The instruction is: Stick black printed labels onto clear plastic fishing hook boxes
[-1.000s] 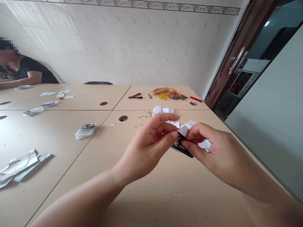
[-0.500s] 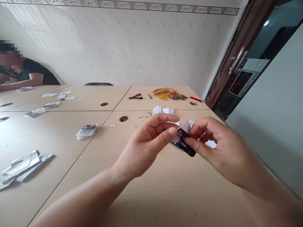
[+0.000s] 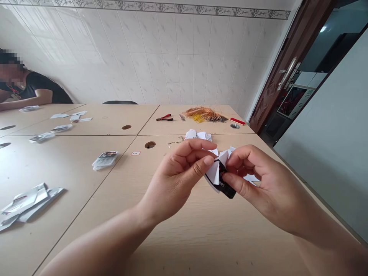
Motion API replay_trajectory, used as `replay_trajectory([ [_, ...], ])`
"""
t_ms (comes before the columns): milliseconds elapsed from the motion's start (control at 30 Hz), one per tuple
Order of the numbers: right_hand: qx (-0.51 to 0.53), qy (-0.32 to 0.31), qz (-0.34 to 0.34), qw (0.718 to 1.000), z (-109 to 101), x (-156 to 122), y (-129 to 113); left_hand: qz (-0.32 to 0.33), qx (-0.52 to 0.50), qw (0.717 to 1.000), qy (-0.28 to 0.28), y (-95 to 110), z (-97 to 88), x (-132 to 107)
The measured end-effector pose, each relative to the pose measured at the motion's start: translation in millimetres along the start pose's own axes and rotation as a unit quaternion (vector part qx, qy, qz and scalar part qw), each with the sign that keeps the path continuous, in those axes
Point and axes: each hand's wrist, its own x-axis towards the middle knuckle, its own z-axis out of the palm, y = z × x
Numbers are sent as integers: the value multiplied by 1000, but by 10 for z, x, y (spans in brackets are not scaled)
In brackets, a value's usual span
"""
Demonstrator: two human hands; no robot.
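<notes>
Between my hands is a small black printed packet [image 3: 225, 185], wrapped in folded white paper [image 3: 213, 172]. My left hand [image 3: 179, 178] pinches the paper and packet from the left, thumb on the white flap. My right hand [image 3: 267, 188] grips them from the right, its thumb and forefinger on the black face. Part of the packet is hidden by my fingers. Just beyond my hands lies a loose pile of white paper pieces [image 3: 197, 135] on the light wood table [image 3: 201, 237].
Farther along the table are red-handled pliers [image 3: 165, 119], a tangle of orange and dark wires [image 3: 204, 114] and a red strip [image 3: 237, 121]. Silver packets [image 3: 105, 160] lie to the left. A seated person [image 3: 31, 86] is at the far left, with a door [image 3: 287, 76] at the right.
The white paper has opened into a larger flap left of the black packet. The packet has tilted, and both hands have shifted slightly around it.
</notes>
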Motion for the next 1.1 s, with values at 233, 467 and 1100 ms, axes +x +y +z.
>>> replay_trajectory([
  [233, -35, 2, 27, 999, 3, 7, -42, 1, -26, 1000, 7, -26, -8, 25],
  [467, -43, 6, 27, 999, -29, -1, -37, -27, -46, 997, 50, -31, -3, 63],
  [1100, -36, 83, -44, 995, 46, -8, 56, -51, -63, 997, -7, 22, 14, -31],
])
